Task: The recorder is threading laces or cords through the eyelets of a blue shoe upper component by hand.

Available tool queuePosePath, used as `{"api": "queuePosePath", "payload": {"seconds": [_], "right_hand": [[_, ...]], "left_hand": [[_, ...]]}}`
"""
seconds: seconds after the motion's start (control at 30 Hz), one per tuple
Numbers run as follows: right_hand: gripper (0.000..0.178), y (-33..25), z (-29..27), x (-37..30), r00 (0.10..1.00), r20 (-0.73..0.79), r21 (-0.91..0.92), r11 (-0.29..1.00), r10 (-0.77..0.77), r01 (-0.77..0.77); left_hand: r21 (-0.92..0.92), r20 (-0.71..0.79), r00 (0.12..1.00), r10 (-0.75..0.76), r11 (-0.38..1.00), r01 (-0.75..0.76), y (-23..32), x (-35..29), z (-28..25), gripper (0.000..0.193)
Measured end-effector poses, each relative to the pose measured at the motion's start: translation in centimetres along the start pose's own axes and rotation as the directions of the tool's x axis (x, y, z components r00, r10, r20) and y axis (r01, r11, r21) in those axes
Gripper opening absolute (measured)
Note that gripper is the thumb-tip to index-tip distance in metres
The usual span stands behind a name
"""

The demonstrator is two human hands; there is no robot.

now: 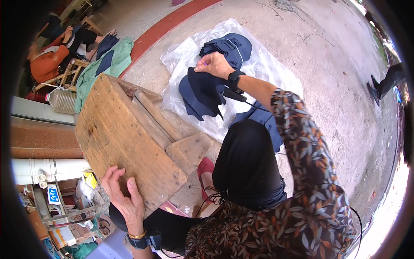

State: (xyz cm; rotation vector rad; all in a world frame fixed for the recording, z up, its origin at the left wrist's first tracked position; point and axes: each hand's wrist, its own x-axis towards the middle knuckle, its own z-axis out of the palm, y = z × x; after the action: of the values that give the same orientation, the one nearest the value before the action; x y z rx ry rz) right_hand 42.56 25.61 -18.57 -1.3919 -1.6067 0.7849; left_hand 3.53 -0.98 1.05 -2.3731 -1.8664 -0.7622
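Observation:
My right hand point(215, 65) reaches out over a plastic sheet point(276, 69) on the ground. Its fingers pinch the upper edge of a black cut fabric piece point(206, 91), which hangs down over a dark blue piece point(189, 97). Just beyond the hand lies a bundle of dark cut pieces point(237, 45) with a pale tie around it. More dark pieces point(263, 123) lie beside my knee, partly hidden by it. My left hand point(125, 196) rests on the near end of a wooden stool point(125, 138), fingers spread, holding nothing.
At the far left, a person in orange point(49, 62) sits by a green cloth point(116, 54) with dark pieces on it. A plastic jug point(62, 100) stands near them. Cluttered shelves point(64, 216) fill the lower left. Another person's leg point(390, 80) shows at the right.

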Motion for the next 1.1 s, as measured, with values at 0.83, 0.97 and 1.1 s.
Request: {"api": "queuePosePath", "payload": {"seconds": [0.83,0.97,1.1], "right_hand": [[0.093,12.1,0.7,-9.9,0.878,-0.194,-0.329,0.814,0.438,-0.479],[0.061,14.1,3.6,-3.9,0.814,-0.271,-0.502,0.647,0.513,-0.574],[0.05,11.6,2.6,-2.3,0.894,0.008,-0.247,0.867,0.447,-0.432]], "left_hand": [[0.111,0.035,0.999,-0.014,0.994,0.01,-0.6,0.0,0.3,0.036],[0.102,0.056,0.998,-0.026,0.995,0.02,-0.2,0.1,0.3,0.035],[0.088,0.053,0.996,-0.069,0.994,0.064,-0.2,-0.1,0.0,0.036]]}}
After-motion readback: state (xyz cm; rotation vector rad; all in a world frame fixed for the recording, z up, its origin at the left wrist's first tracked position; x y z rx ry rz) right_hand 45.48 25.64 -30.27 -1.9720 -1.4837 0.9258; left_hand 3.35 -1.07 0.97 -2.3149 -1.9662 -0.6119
